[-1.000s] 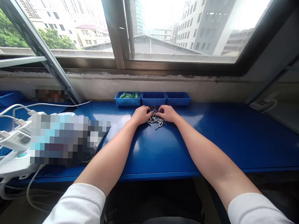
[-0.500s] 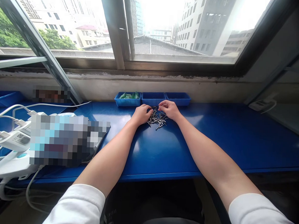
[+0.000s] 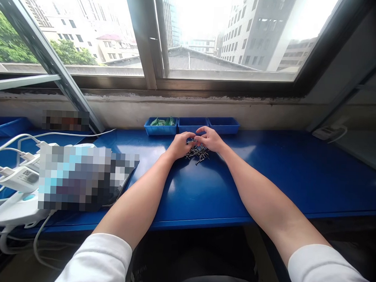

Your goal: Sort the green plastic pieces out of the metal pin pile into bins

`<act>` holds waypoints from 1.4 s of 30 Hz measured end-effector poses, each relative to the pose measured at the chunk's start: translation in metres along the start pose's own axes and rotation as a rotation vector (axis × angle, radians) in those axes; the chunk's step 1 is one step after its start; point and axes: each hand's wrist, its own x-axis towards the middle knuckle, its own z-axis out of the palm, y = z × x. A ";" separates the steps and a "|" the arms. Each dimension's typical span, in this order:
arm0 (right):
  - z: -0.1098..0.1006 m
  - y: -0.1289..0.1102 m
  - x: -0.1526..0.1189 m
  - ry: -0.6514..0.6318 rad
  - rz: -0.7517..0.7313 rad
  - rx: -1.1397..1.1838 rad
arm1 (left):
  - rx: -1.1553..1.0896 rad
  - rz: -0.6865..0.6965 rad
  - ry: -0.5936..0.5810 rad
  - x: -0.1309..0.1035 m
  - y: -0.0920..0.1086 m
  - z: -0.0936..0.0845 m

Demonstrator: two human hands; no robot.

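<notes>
On the blue tabletop (image 3: 201, 191) lies a loose pile of small dark metal screws (image 3: 200, 155). At the pile's left edge, my left hand (image 3: 179, 145) has its fingers curled in over the screws; what they grip is too small to make out. My right hand (image 3: 212, 139) is over the far right of the pile. Its thumb and fingers are bent together towards the left fingertips, nearly meeting them, and anything pinched there is hidden. Behind the hands stand joined blue bins: the left bin (image 3: 148, 129) has green packets (image 3: 161, 121) in it.
The middle bin (image 3: 188, 127) and right bin (image 3: 228, 128) stand against the wall under the window. At left are a white power strip (image 3: 15, 210) with chargers and cables, a blurred-out object (image 3: 76, 177) and a blue tray (image 3: 8, 127). A metal strut (image 3: 74, 92) slants behind them.
My right hand has moved a little left, bringing its fingertips close to the left ones. My left fingers have shifted slightly over the screws.
</notes>
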 end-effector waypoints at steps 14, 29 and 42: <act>-0.001 0.000 -0.003 0.125 -0.056 -0.020 | 0.163 -0.049 0.027 0.001 0.002 -0.003; -0.004 -0.002 -0.002 0.295 -0.109 -0.678 | 0.341 -0.374 0.029 0.001 -0.005 0.000; -0.001 0.015 0.006 0.276 0.048 -0.963 | 0.339 -0.429 -0.091 0.001 -0.009 0.002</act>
